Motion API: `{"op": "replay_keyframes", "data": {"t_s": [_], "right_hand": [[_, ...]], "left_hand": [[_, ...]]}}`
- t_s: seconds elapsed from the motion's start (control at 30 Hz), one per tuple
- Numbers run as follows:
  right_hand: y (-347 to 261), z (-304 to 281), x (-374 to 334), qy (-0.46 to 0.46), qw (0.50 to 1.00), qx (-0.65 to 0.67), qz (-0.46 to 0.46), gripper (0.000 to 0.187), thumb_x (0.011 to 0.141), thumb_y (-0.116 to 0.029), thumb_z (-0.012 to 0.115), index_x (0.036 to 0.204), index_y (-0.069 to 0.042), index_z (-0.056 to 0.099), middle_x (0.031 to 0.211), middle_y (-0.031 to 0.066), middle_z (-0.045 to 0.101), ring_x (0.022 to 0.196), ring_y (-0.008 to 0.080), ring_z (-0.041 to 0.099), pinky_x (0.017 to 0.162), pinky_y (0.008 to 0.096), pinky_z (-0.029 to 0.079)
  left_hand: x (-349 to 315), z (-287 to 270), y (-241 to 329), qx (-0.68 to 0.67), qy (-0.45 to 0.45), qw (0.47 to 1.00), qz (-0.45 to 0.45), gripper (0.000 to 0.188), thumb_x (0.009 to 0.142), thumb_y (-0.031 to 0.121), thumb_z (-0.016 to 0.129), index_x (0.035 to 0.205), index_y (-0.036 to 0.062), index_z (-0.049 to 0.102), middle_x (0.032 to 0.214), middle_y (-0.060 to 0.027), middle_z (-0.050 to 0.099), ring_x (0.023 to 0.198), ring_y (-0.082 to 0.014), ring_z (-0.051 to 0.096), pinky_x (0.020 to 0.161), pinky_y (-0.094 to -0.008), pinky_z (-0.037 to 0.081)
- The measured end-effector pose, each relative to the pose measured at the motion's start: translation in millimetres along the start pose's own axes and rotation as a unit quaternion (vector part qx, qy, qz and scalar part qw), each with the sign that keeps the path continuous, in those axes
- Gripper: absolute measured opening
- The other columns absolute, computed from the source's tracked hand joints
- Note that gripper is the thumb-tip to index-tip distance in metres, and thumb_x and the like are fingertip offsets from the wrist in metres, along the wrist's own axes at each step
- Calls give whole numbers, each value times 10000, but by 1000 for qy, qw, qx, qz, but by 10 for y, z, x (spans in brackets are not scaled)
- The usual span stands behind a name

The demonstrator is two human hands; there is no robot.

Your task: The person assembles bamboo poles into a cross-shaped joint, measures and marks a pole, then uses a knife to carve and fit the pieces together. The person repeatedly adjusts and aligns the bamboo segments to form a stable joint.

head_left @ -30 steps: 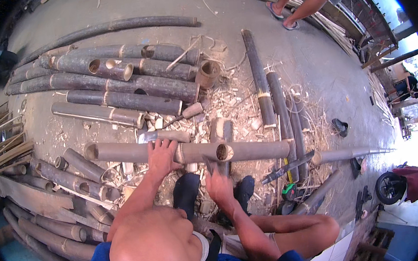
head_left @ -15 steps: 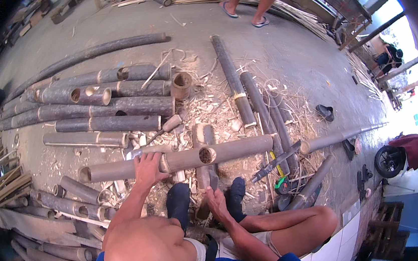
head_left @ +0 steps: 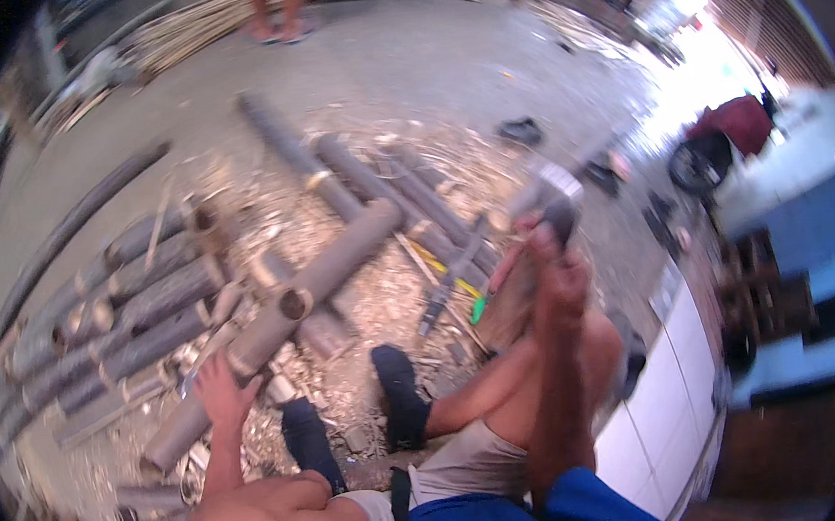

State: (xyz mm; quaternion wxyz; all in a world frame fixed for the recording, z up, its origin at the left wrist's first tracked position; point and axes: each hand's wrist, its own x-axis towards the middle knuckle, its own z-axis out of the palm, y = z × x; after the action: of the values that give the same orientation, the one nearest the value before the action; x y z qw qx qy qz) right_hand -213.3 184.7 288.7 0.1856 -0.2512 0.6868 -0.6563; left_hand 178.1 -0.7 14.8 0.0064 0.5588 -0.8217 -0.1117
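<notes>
A bamboo pole (head_left: 332, 264) with a round hole cut in its side lies slanted in front of me, across a shorter bamboo piece (head_left: 329, 334). My left hand (head_left: 224, 392) lies on its near-left part, fingers spread over the surface and thumb apart. Out to the right, above my bent knee, my right hand (head_left: 560, 277) is raised and closed around a hand tool (head_left: 560, 219). Motion smears this tool; its upper end looks dark, with a pale shiny patch, and its exact kind cannot be made out.
Dark bamboo poles (head_left: 155, 296) lie at the left, and others (head_left: 369, 170) beyond the pole. Wood chips (head_left: 362, 311) cover the floor around my feet. A dark tool (head_left: 445, 283) and a tape measure (head_left: 477, 311) lie nearby. A person's legs (head_left: 277, 3) stand far back.
My right hand has risen from between my feet out to the right with the tool. The view has turned right, so the pole appears slanted. My left hand stays on the pole, its fingers spread.
</notes>
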Motion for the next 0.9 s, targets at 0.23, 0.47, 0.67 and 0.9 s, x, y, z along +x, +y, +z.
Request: {"op": "replay_keyframes", "data": {"t_s": [0.23, 0.47, 0.67, 0.9], "right_hand": [[-425, -1637, -142, 164, 965, -156, -135, 385, 1093, -380, 525, 1186, -26, 644, 804, 47, 635, 698, 146, 634, 646, 315, 520], [1957, -1480, -1133, -2, 928, -332, 170, 314, 1050, -318, 509, 1054, -14, 589, 896, 329, 661, 897, 530, 655, 738, 580, 498], [2831, -1034, -1867, -96, 901, -386, 174, 323, 987, -318, 589, 1075, -8, 557, 1001, 311, 664, 929, 534, 658, 777, 627, 506], [2742, -1005, -1308, -140, 841, -514, 92, 488, 915, -481, 712, 1128, -50, 629, 1111, 199, 635, 1029, 387, 657, 825, 535, 556]], "left_hand": [[281, 75, -388, -75, -61, 991, 89, 922, 850, 513, 778, 1561, 54, 410, 1493, -284, 468, 1394, -457, 431, 1172, -560, 327], [847, -854, -416, -30, -40, 989, 138, 705, 989, 423, 675, 1514, -1, 469, 1452, -285, 534, 1329, -430, 518, 1152, -487, 380], [910, -2339, 390, -40, -93, 985, 142, 596, 962, 271, 694, 1488, 51, 520, 1343, -216, 633, 1200, -357, 621, 1061, -448, 465], [950, -2681, 1133, 56, -125, 958, 253, 648, 892, 321, 771, 1440, 49, 558, 1370, -230, 623, 1241, -413, 608, 1078, -475, 466]]}}
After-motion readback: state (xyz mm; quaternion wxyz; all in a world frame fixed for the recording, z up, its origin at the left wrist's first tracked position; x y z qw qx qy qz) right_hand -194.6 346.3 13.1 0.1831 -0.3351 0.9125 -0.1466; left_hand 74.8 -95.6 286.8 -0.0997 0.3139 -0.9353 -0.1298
